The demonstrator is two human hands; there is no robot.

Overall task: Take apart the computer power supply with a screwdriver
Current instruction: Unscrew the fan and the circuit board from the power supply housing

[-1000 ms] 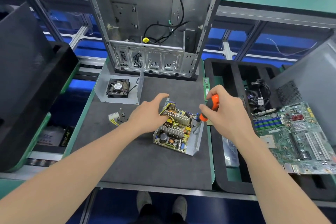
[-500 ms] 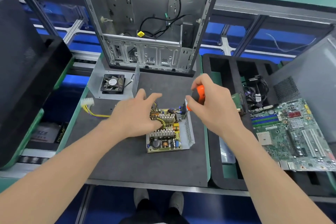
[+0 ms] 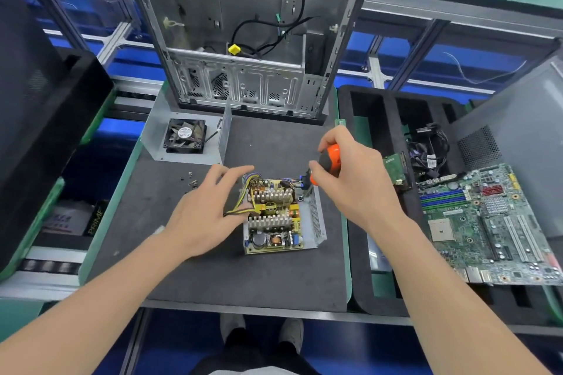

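The opened power supply (image 3: 278, 216) lies on the dark mat, its yellow circuit board with heat sinks sitting in a metal shell. My left hand (image 3: 204, 213) rests against its left side over the yellow wires, fingers fairly straight. My right hand (image 3: 350, 183) grips an orange-and-black screwdriver (image 3: 327, 163), whose tip points down at the far right corner of the board. The power supply's cover with its fan (image 3: 185, 135) lies at the back left of the mat. A few loose screws (image 3: 191, 180) sit left of my left hand.
An empty computer case (image 3: 243, 33) stands upright behind the mat. A black foam tray (image 3: 362, 161) on the right holds cables and a green motherboard (image 3: 484, 225). A grey case panel leans at far right, and a black case stands at far left.
The power supply has turned on the mat and now lies square to me. The wire bundle has been drawn in under my left hand. My right hand keeps the screwdriver at the far corner.
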